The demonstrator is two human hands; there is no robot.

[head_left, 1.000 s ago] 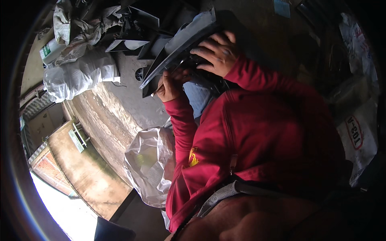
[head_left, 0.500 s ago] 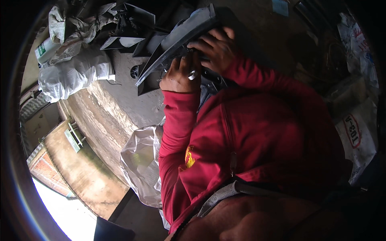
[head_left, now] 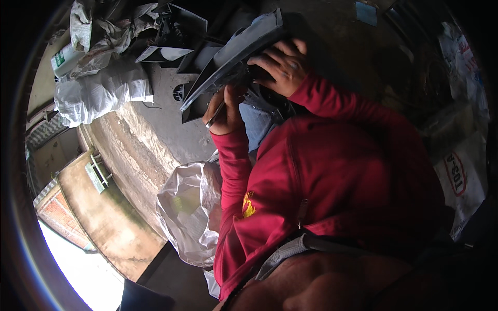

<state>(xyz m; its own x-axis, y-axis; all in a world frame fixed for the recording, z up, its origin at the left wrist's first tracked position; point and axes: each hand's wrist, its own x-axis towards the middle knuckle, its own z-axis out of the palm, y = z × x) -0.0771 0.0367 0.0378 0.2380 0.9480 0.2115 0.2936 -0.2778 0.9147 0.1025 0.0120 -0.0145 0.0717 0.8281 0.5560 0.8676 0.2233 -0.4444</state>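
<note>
A large black plastic housing (head_left: 236, 52), long and angled, is tilted in front of my body. My right hand (head_left: 284, 68) grips its near right side, fingers spread over the edge. Below the housing, my left hand (head_left: 224, 111) is closed around a slim, shiny metal tool (head_left: 216, 115), perhaps a knife; its working end is hidden. The left fingertips reach the housing's shadowed underside, where I cannot make out the details.
More black plastic parts (head_left: 187, 59) lie on the grey floor beyond the housing. White plastic sacks (head_left: 98, 93) are at the far left, and an open white sack (head_left: 189, 207) stands by my left arm. A printed white sack (head_left: 459, 176) is at the right.
My left hand has turned and moved slightly down and left, so the tool now points down-left along the palm. The right hand keeps its hold; the whole view has shifted a little.
</note>
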